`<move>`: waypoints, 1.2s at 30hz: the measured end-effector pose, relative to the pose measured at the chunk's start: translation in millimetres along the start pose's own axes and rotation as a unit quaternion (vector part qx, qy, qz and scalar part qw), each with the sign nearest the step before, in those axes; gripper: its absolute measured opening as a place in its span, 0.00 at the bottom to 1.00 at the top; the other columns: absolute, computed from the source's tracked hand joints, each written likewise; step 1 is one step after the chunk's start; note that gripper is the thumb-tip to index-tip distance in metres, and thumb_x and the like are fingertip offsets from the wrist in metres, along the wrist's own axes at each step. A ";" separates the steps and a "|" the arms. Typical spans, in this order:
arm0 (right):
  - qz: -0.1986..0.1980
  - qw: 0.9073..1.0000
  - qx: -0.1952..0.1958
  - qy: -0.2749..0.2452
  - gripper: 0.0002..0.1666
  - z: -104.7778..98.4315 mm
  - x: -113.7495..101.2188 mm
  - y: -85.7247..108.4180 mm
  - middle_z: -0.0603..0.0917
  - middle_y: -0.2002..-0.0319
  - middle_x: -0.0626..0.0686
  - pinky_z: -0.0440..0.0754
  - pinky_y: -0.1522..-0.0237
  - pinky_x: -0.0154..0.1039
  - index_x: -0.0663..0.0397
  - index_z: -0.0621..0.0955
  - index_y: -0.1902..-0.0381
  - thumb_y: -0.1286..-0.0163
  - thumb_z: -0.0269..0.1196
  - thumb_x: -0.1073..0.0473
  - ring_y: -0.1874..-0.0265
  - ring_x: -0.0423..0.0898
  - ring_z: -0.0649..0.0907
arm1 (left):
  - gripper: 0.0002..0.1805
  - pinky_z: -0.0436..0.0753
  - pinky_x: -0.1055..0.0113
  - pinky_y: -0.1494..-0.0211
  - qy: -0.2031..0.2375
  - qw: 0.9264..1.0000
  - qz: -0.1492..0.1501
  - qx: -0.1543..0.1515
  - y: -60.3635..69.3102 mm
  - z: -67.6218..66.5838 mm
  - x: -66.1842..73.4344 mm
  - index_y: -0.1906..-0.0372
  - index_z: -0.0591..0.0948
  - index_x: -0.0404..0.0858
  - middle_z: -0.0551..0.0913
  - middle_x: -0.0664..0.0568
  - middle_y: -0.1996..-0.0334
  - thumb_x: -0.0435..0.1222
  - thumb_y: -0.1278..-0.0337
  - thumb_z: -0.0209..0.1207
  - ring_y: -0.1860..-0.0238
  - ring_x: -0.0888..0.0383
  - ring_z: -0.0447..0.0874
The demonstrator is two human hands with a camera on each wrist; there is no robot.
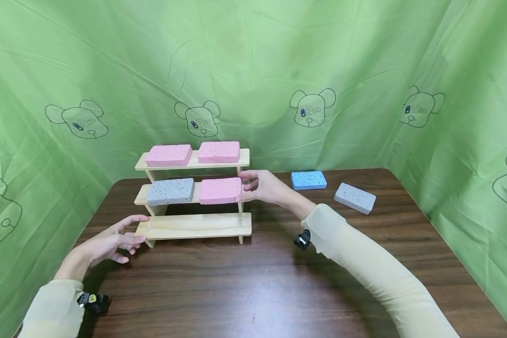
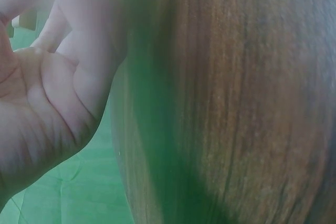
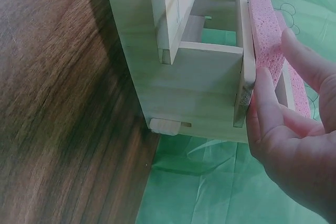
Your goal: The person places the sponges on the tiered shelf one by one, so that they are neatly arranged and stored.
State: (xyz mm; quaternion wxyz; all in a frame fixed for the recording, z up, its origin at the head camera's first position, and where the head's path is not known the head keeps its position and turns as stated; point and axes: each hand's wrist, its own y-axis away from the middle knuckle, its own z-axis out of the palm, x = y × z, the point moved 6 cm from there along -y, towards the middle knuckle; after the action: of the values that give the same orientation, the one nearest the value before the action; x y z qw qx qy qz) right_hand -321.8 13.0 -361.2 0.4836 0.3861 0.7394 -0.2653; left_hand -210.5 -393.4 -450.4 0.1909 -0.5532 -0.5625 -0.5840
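A three-step wooden rack [image 1: 194, 226] stands on the table. My left hand [image 1: 107, 241] holds the left end of its lowest step between spread fingertips; in the left wrist view mostly the palm [image 2: 47, 93] shows. My right hand [image 1: 264, 188] pinches the right end of a pink sponge [image 1: 220, 190] lying on the middle step. In the right wrist view, thumb and fingers meet that pink sponge [image 3: 266, 35] at its end. A grey sponge [image 1: 170, 191] lies left of it. Two more pink sponges, one at the left [image 1: 169, 155] and one at the right [image 1: 218, 152], lie on the top step.
Right of the rack, a blue sponge [image 1: 308, 180] and another grey sponge [image 1: 355, 198] lie on the dark wooden table [image 1: 253, 291]. Green cloth [image 1: 253, 70] with bear-head drawings hangs behind and along both sides.
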 end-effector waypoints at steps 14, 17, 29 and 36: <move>0.009 0.999 0.024 -0.019 0.46 -17.0 -7.0 10.1 0.77 0.37 0.60 0.84 0.49 0.38 0.62 0.71 0.29 0.43 0.78 0.63 0.44 0.56 0.83 | 0.34 0.86 0.55 0.67 -0.005 1.000 0.000 -0.007 -0.4 -2.0 2.6 0.27 0.57 0.56 0.80 0.41 0.61 0.39 0.29 0.60 0.66 0.55 0.79; 0.004 0.999 0.038 0.000 0.45 -29.2 -7.2 13.7 0.79 0.38 0.57 0.83 0.47 0.40 0.60 0.72 0.29 0.42 0.78 0.61 0.44 0.55 0.83 | 0.34 0.86 0.55 0.67 -0.005 1.000 -0.001 -0.007 -0.3 -2.1 1.8 0.27 0.57 0.57 0.79 0.41 0.61 0.39 0.29 0.60 0.66 0.56 0.79; 0.019 0.989 0.144 0.016 0.41 -100.0 33.3 35.8 0.75 0.32 0.57 0.63 0.28 0.51 0.55 0.71 0.28 0.37 0.75 0.59 0.29 0.56 0.69 | 0.34 0.86 0.55 0.67 -0.001 1.000 0.000 -0.009 -1.1 -1.9 1.3 0.27 0.57 0.57 0.79 0.43 0.62 0.39 0.29 0.60 0.66 0.56 0.79; 0.072 0.974 0.176 0.123 0.46 -125.8 81.3 42.7 0.67 0.26 0.57 0.61 0.27 0.56 0.56 0.64 0.23 0.34 0.73 0.57 0.25 0.58 0.62 | 0.34 0.86 0.55 0.66 -0.001 1.000 -0.001 -0.009 -1.5 -1.8 -0.1 0.27 0.57 0.57 0.79 0.44 0.63 0.39 0.29 0.60 0.66 0.56 0.79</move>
State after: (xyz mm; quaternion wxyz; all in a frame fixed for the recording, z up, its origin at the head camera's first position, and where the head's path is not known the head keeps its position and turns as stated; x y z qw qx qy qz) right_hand -369.7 158.8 -387.6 0.3315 0.5469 0.7051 -0.3063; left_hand -212.5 -394.6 -450.7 0.1845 -0.5551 -0.5578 -0.5888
